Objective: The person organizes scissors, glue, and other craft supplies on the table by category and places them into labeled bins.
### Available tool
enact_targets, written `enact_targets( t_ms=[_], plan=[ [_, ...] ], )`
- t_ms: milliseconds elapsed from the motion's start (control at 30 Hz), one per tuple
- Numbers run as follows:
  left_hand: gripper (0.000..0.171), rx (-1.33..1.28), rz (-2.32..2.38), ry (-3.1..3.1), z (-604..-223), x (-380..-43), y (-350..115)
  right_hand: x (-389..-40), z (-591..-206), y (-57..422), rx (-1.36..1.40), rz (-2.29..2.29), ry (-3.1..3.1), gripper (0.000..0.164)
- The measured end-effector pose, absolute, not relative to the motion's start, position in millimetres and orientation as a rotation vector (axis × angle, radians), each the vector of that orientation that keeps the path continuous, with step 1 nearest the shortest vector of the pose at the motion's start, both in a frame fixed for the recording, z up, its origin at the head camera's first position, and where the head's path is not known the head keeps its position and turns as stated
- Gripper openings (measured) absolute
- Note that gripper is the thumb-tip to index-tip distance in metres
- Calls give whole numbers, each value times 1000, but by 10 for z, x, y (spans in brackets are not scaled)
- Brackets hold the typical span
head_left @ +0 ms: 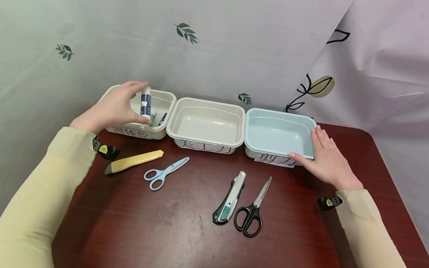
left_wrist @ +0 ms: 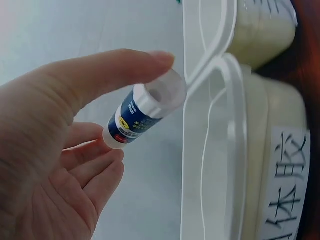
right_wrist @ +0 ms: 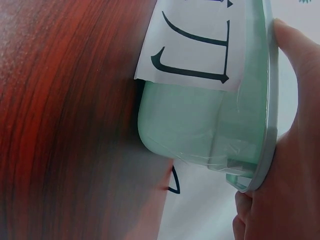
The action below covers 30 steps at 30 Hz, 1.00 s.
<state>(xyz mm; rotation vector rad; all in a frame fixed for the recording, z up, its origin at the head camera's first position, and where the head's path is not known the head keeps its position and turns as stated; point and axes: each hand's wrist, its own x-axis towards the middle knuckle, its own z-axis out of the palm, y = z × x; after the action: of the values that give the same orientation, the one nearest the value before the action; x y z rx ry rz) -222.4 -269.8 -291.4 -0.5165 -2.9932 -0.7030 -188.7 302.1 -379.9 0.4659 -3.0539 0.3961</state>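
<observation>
My left hand [head_left: 115, 106] pinches a small blue-and-white glue stick [head_left: 146, 104] between thumb and fingertips, above the left white bin [head_left: 156, 134]. In the left wrist view the glue stick [left_wrist: 131, 122] is tilted, one hollow-looking end by the thumb. Inside that bin lie a green-and-white piece [head_left: 153, 116] and a dark blue one [head_left: 163, 119], partly hidden. At the right, my right hand [head_left: 329, 159] rests on the rim of the light blue bin [head_left: 275, 135], fingers straight along its right side and thumb at the front edge.
A white bin [head_left: 207, 129] stands between the other two. On the dark red table [head_left: 174, 241] lie a yellow utility knife [head_left: 135, 162], light blue scissors [head_left: 165, 173], a black-and-silver utility knife [head_left: 229, 199] and black-handled scissors [head_left: 251, 211]. Handwritten paper labels mark the bins' fronts.
</observation>
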Motion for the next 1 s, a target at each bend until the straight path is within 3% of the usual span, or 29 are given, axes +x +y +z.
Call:
enact_targets(
  t_ms=[433, 1000],
  plan=[
    [113, -419, -693, -3029, -3074, -2405, -3004, -1886, -3806, 3022, 461, 387, -3064, 107],
    [89, -369, -723, -2986, -3159, -2351, -3026, -1876, -3796, 3008, 466, 391, -3060, 106]
  ],
)
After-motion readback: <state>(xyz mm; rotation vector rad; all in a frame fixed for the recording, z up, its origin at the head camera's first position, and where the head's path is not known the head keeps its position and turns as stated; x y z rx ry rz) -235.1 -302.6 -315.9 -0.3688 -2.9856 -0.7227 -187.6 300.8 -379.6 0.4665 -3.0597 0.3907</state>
